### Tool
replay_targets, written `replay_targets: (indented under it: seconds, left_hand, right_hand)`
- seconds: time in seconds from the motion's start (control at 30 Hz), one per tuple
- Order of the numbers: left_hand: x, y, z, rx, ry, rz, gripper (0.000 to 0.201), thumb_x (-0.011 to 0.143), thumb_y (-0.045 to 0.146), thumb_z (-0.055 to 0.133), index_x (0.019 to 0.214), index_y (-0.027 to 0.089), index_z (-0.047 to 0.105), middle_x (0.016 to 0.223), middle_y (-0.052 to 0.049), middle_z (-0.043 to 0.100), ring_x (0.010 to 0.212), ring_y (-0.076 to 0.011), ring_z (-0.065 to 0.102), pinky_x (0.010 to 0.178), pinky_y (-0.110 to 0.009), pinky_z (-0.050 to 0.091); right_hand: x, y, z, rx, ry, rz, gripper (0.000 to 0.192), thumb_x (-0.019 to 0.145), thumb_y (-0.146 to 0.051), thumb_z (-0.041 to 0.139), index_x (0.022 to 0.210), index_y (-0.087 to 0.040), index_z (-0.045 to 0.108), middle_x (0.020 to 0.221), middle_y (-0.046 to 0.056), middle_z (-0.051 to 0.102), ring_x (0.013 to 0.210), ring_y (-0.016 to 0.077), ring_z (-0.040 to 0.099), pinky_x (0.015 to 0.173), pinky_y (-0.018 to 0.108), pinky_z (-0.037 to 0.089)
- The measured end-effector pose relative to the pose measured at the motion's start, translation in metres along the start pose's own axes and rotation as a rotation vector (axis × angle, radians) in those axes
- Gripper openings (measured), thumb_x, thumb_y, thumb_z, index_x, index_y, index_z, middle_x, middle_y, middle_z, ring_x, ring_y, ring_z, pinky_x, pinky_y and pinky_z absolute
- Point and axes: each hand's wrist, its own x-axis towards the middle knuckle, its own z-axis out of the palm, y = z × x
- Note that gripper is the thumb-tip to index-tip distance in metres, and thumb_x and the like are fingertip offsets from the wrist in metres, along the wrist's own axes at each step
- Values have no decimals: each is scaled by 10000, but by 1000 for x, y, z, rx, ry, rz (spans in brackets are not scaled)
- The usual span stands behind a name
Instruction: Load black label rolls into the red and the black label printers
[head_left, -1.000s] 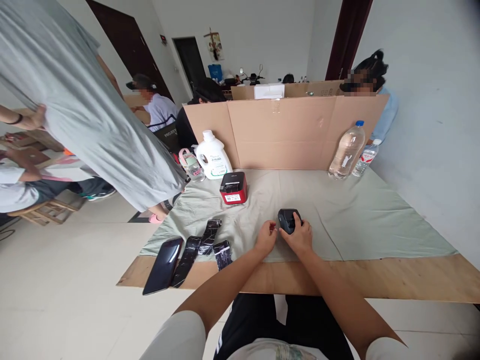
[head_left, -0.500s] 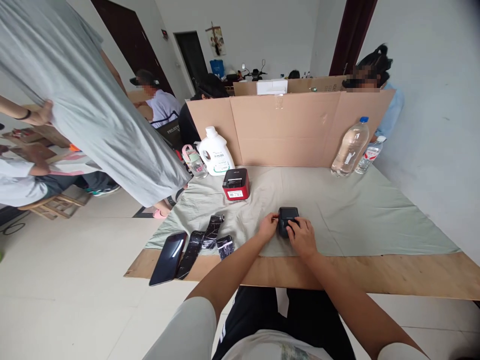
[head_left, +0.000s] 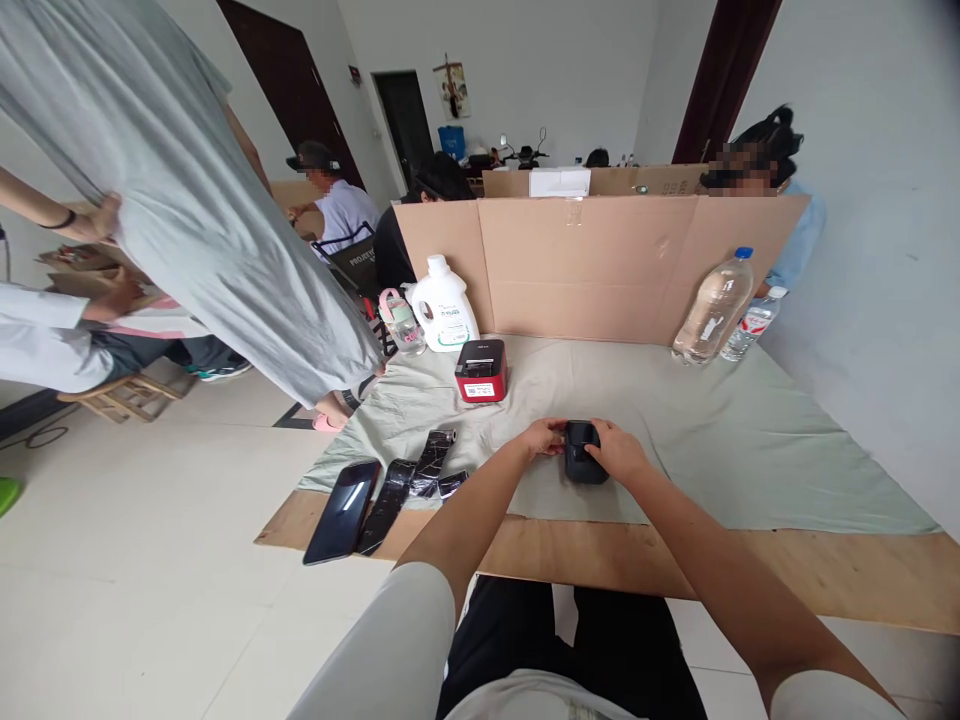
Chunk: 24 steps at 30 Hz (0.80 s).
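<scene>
A small black portable printer (head_left: 583, 468) stands on the cloth in front of me, between my two hands. My left hand (head_left: 543, 438) is at its left side, with the fingertips against its edge. From the right, my right hand (head_left: 618, 450) grips it, and the fingers reach over onto its top. My fingers hide parts of the upper side. Farther back and to the left stands a red and black box-shaped printer (head_left: 481, 372) with a white label on its front.
On the left lie a dark tablet (head_left: 342, 514), a strip of black film (head_left: 388, 508) and a film roll (head_left: 433, 462). A white jug (head_left: 447, 308), pink-lidded bottle (head_left: 403, 324) and large clear bottle (head_left: 712, 308) stand before a cardboard screen (head_left: 577, 265). A person in grey (head_left: 180, 190) stands left.
My right hand has shifted from the printer's front corner up to its right side. The printer's top looks different, with a raised part under my fingers. The view has turned slightly left.
</scene>
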Motion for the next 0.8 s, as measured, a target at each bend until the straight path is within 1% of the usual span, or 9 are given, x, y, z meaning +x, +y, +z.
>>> replay_targets:
  seconds: [0.07,0.13,0.27,0.37,0.53,0.63,0.7,0.73,0.8]
  left_hand:
    - [0,8,-3,29,-90,-52,602,583,114,703,1171,216,620,985,-59,688,540,-91,605,503,-197,451]
    - [0,14,-1,57,-112,-90,637,588,74,664,1202,227,596,1031,-59,674,517,-70,591,453,-165,403]
    - [1,19,9,87,-26,-124,698,583,6,567,1251,207,532,1160,-80,619,454,-31,533,364,-149,297]
    - [3,19,16,120,42,-129,726,554,-14,511,1252,185,509,1194,-88,600,416,-21,488,325,-161,211]
    - [7,17,17,167,25,-122,712,548,0,516,1237,179,520,1144,-77,618,436,-27,496,334,-157,200]
    - [7,17,16,192,35,-108,694,566,10,524,1238,184,522,1151,-76,612,452,-30,507,344,-159,195]
    - [6,17,16,209,36,-104,686,577,15,535,1241,185,518,1161,-80,610,466,-35,521,352,-159,196]
    - [6,18,16,219,40,-104,680,583,19,545,1241,185,514,1165,-83,610,472,-38,527,355,-159,200]
    - [4,18,17,236,53,-100,676,597,30,569,1249,192,495,1177,-90,608,480,-48,541,361,-160,217]
  right_hand:
    - [3,1,-2,16,-34,-7,524,829,-278,584,1335,-215,460,1221,131,594,968,270,632,775,348,442]
    - [7,3,-3,19,-65,-26,552,828,-280,588,1355,-200,444,1224,138,597,1019,272,621,810,346,444]
    - [12,5,-6,-24,-122,-66,572,829,-302,594,1355,-143,438,1198,155,616,1073,274,604,855,342,444]
    - [15,3,-11,-100,-147,-111,564,838,-319,581,1350,-132,435,1181,157,627,1071,274,608,863,341,443]
    - [15,-2,-18,-166,-150,-165,519,847,-314,568,1325,-152,450,1188,169,600,998,283,635,811,352,456]
    - [12,-2,-19,-214,-116,-208,412,884,-318,511,1272,-182,479,1229,163,559,933,254,649,754,328,456]
    - [11,-1,-19,-226,-52,-216,331,925,-317,432,1224,-190,494,1193,143,572,890,227,649,719,306,444]
    - [12,1,-19,-216,-9,-193,304,938,-320,401,1192,-187,503,1153,132,587,866,218,647,703,299,436]
    - [17,4,-17,-159,88,-96,274,946,-345,384,1110,-177,525,1071,113,605,823,208,637,678,292,419]
